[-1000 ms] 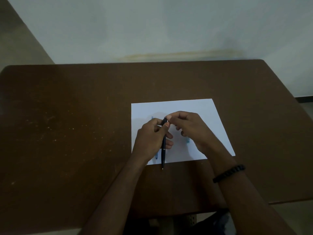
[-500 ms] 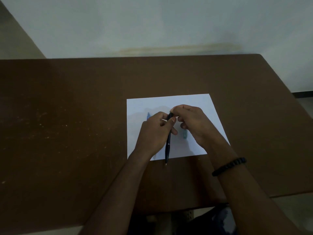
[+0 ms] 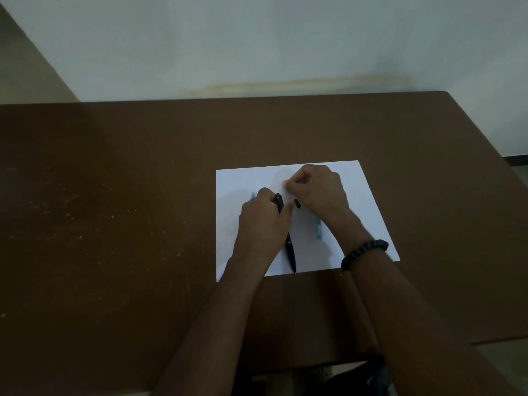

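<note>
- Brown table (image 3: 114, 224) against a pale wall (image 3: 257, 38), dim light. A white sheet of paper (image 3: 368, 212) lies flat near the front edge and serves as the work area.
- Head view, left hand (image 3: 263, 224): fingers and thumb are curled round the upper half of a black pen (image 3: 290, 247). The pen lies over the sheet, tip toward the person and close to the sheet's near edge.
- Head view, right hand (image 3: 317, 190): it hovers beyond the pen's top end, apart from the pen. The fingers are curled and the thumb and forefinger tips are pressed together. Whether they pinch some small part cannot be told.
- A small black piece (image 3: 297, 203) lies loose on the paper, just beside the pen's top end and between the two hands.
- A teal item (image 3: 318, 231) is partly hidden under the right wrist. A blue item (image 3: 253, 195) peeks out past the left knuckles. Neither can be identified.
- A beaded bracelet (image 3: 363, 252) is on the right wrist.
- Judgement: this looks like a pen being taken apart, early to mid stage.
- Done: probably one end part is off, namely the loose black piece.
- Left: the barrel looks whole from grip to tip, and no refill or spring is visible on the sheet.
</note>
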